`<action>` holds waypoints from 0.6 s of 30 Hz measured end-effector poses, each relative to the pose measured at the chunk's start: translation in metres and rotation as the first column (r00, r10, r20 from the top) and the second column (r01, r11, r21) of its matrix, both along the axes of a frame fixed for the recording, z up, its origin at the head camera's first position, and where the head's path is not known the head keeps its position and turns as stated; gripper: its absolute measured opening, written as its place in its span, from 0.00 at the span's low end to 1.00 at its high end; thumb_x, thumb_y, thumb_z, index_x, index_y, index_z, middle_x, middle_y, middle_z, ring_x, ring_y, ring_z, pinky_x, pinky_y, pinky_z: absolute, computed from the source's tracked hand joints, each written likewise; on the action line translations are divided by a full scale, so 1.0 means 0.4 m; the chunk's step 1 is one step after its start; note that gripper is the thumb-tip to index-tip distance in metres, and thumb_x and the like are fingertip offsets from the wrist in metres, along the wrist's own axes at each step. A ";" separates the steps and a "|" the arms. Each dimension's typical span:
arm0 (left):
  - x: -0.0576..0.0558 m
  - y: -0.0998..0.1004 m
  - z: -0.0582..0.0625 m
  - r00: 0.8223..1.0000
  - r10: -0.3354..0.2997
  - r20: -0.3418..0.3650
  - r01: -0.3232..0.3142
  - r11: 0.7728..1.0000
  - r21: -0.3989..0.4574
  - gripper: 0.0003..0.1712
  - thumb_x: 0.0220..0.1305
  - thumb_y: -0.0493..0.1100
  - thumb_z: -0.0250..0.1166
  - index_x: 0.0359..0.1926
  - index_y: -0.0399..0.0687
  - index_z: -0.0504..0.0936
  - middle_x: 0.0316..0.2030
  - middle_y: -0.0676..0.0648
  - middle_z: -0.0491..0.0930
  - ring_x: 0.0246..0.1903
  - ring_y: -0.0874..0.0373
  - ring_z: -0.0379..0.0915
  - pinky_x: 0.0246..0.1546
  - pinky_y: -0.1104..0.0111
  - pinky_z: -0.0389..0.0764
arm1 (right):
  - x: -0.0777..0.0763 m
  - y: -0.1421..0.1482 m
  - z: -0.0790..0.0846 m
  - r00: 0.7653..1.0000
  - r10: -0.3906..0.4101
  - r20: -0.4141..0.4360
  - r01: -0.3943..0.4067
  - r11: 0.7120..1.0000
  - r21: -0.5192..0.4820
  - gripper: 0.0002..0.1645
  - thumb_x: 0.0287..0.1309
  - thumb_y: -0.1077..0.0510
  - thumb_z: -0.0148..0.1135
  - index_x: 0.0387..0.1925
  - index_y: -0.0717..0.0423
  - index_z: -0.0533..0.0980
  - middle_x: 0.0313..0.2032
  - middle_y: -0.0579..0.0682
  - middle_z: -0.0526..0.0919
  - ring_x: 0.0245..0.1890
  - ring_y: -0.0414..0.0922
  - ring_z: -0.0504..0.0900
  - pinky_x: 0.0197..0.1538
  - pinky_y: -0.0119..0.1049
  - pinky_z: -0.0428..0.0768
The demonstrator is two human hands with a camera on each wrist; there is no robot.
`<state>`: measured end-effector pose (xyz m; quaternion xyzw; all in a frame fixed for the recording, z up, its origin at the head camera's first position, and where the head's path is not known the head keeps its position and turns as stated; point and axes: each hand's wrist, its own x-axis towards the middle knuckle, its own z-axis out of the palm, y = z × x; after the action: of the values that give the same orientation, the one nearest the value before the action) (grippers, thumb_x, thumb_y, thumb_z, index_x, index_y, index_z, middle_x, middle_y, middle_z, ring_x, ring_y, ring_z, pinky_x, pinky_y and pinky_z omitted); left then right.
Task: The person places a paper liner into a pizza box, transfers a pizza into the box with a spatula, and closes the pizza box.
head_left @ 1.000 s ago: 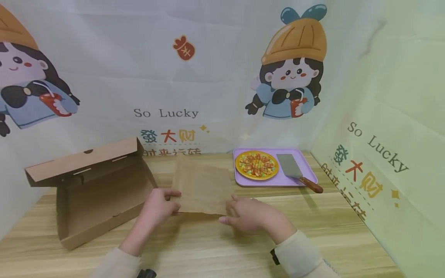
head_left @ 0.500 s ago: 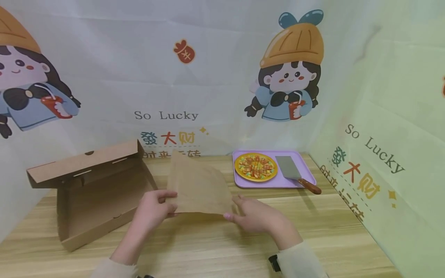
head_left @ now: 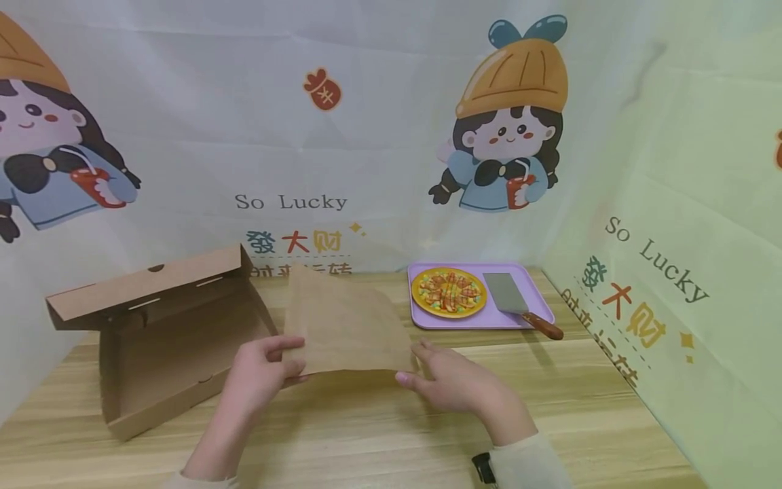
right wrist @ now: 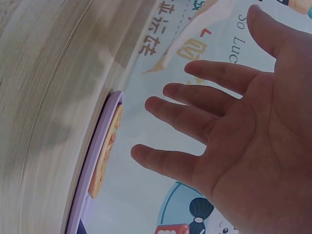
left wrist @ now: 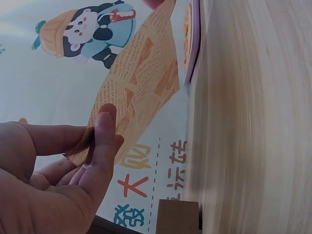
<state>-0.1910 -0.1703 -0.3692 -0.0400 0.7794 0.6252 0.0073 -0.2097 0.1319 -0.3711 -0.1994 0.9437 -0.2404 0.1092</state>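
A sheet of brown wrapping paper [head_left: 351, 326] spans the space between the two hands above the wooden table. My left hand [head_left: 259, 370] pinches its near left corner between thumb and fingers. The left wrist view shows newspaper-style print on the underside of the paper [left wrist: 141, 73]. At the sheet's right edge is my right hand [head_left: 455, 384], thumb and fingers apart. In the right wrist view that hand [right wrist: 239, 126] has its fingers spread and nothing in its grasp, with the paper's edge beyond the fingertips.
An open cardboard pizza box [head_left: 183, 367] stands at the left, lid raised. A purple tray [head_left: 534, 288] at the back right bears a pizza [head_left: 449, 292] and a spatula [head_left: 506, 292] with a wooden handle. A printed cloth backdrop [head_left: 379, 149] closes off the back and sides.
The paper has shifted left with my left hand and its left side has lifted. My right thumb and fingers have opened at its right edge. Box and tray stay put.
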 end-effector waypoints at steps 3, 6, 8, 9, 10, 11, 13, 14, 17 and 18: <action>0.007 -0.005 -0.002 1.000 0.002 0.001 -0.002 1.000 0.005 0.28 0.69 0.24 0.62 0.69 0.23 0.73 0.71 0.21 0.67 0.38 0.59 0.88 0.45 0.68 0.92 | 0.001 0.003 -0.001 1.000 -0.011 0.004 0.011 1.000 -0.008 0.47 0.76 0.33 0.56 0.80 0.60 0.63 0.82 0.64 0.59 0.83 0.63 0.60 0.84 0.60 0.59; 0.018 -0.010 -0.003 1.000 0.016 0.002 -0.016 1.000 0.007 0.28 0.70 0.25 0.62 0.70 0.24 0.73 0.72 0.21 0.68 0.39 0.59 0.89 0.46 0.69 0.92 | 0.002 0.007 0.000 1.000 -0.020 0.002 0.020 1.000 -0.020 0.46 0.77 0.33 0.56 0.80 0.59 0.64 0.82 0.63 0.59 0.82 0.63 0.60 0.84 0.60 0.60; 0.026 -0.014 -0.003 1.000 0.030 0.007 -0.030 0.999 0.017 0.28 0.71 0.25 0.62 0.70 0.24 0.73 0.72 0.21 0.68 0.40 0.60 0.89 0.46 0.69 0.92 | 0.003 0.011 0.001 1.000 -0.029 -0.004 0.028 0.999 -0.029 0.45 0.77 0.34 0.56 0.80 0.58 0.64 0.82 0.62 0.59 0.82 0.63 0.61 0.84 0.61 0.60; 0.030 -0.016 -0.003 0.999 0.036 0.008 -0.036 0.999 0.024 0.28 0.71 0.25 0.62 0.70 0.24 0.72 0.72 0.22 0.68 0.40 0.61 0.89 0.46 0.69 0.92 | 0.004 0.013 0.002 0.999 -0.035 -0.009 0.035 0.999 -0.031 0.45 0.77 0.34 0.56 0.80 0.58 0.63 0.82 0.62 0.60 0.82 0.63 0.61 0.84 0.60 0.60; 0.034 -0.019 -0.004 0.999 0.043 0.009 -0.043 0.999 0.030 0.28 0.71 0.25 0.62 0.71 0.24 0.72 0.73 0.22 0.67 0.41 0.62 0.88 0.46 0.69 0.92 | 0.005 0.016 0.004 0.999 -0.041 -0.013 0.040 0.999 -0.033 0.45 0.77 0.34 0.56 0.81 0.57 0.63 0.82 0.61 0.60 0.82 0.62 0.61 0.84 0.60 0.60; 0.038 -0.022 -0.005 0.999 0.047 0.010 -0.048 0.998 0.037 0.28 0.71 0.25 0.62 0.71 0.24 0.72 0.74 0.23 0.66 0.42 0.62 0.87 0.46 0.70 0.92 | 0.005 0.019 0.005 0.999 -0.048 -0.017 0.048 0.998 -0.035 0.45 0.77 0.34 0.56 0.81 0.57 0.63 0.82 0.60 0.60 0.82 0.62 0.61 0.84 0.60 0.60; 0.045 -0.029 -0.008 0.998 0.054 0.014 -0.054 0.997 0.052 0.29 0.71 0.25 0.62 0.71 0.23 0.71 0.75 0.23 0.64 0.43 0.63 0.86 0.46 0.70 0.91 | 0.006 0.025 0.009 0.998 -0.058 -0.026 0.057 0.998 -0.036 0.45 0.77 0.34 0.55 0.81 0.57 0.62 0.82 0.59 0.60 0.83 0.61 0.61 0.84 0.60 0.60; 0.048 -0.033 -0.009 0.998 0.057 0.018 -0.057 0.997 0.056 0.29 0.71 0.25 0.62 0.71 0.23 0.71 0.76 0.24 0.63 0.43 0.65 0.86 0.46 0.71 0.91 | 0.007 0.028 0.011 0.998 -0.064 -0.027 0.063 0.997 -0.034 0.45 0.77 0.34 0.55 0.81 0.57 0.62 0.83 0.59 0.59 0.83 0.61 0.60 0.84 0.59 0.59; 0.057 -0.046 -0.014 0.998 0.063 0.031 -0.065 0.996 0.059 0.29 0.71 0.26 0.62 0.72 0.24 0.71 0.76 0.24 0.63 0.42 0.66 0.86 0.47 0.71 0.91 | 0.009 0.037 0.017 0.997 -0.071 -0.030 0.070 0.997 -0.034 0.45 0.77 0.34 0.55 0.81 0.57 0.62 0.83 0.58 0.58 0.83 0.62 0.60 0.84 0.60 0.59; 0.061 -0.051 -0.016 0.997 0.067 0.037 -0.069 0.996 0.056 0.29 0.72 0.26 0.62 0.72 0.24 0.71 0.75 0.23 0.64 0.41 0.66 0.86 0.47 0.71 0.91 | 0.010 0.040 0.019 0.997 -0.072 -0.031 0.071 0.997 -0.034 0.45 0.77 0.35 0.55 0.81 0.56 0.62 0.83 0.58 0.57 0.83 0.62 0.60 0.84 0.60 0.59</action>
<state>-0.1665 -0.1906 -0.3755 -0.0773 0.7590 0.6465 0.0006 -0.2056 0.1478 -0.3635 -0.1712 0.9477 -0.2565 0.0822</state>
